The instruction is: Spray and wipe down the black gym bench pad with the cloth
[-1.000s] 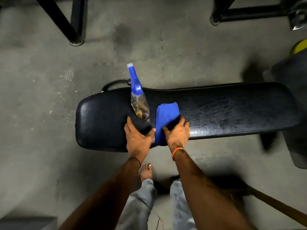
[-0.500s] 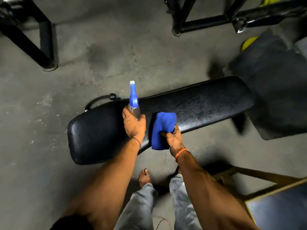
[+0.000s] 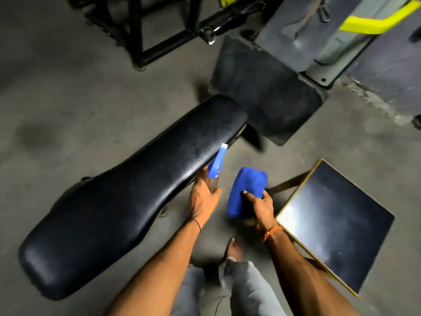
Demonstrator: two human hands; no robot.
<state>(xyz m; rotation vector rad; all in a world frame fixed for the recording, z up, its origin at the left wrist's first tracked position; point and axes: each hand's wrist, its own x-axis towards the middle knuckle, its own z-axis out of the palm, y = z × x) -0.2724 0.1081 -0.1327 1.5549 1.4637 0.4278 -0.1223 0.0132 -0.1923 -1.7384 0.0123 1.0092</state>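
The long black gym bench pad [image 3: 127, 195] runs diagonally from lower left to upper middle. My left hand [image 3: 202, 199] grips a clear spray bottle with a blue trigger head [image 3: 217, 165], lifted off the pad by its near edge, nozzle pointing up and right. My right hand [image 3: 259, 207] holds a folded blue cloth [image 3: 245, 190] in the air, just right of the bottle and off the pad. The bottle's body is mostly hidden by my fingers.
A dark stool with a gold frame [image 3: 337, 224] stands close on the right. A black rubber mat [image 3: 266, 96] and grey machine with a yellow bar [image 3: 373, 23] lie beyond the bench. Black steel frames [image 3: 145, 30] stand at the back. My bare foot [image 3: 233, 248] is on the concrete floor.
My left hand took hold of the spray bottle and lifted it off the pad. My right hand picked the cloth up from the pad. The view swung right, bringing the stool into sight.
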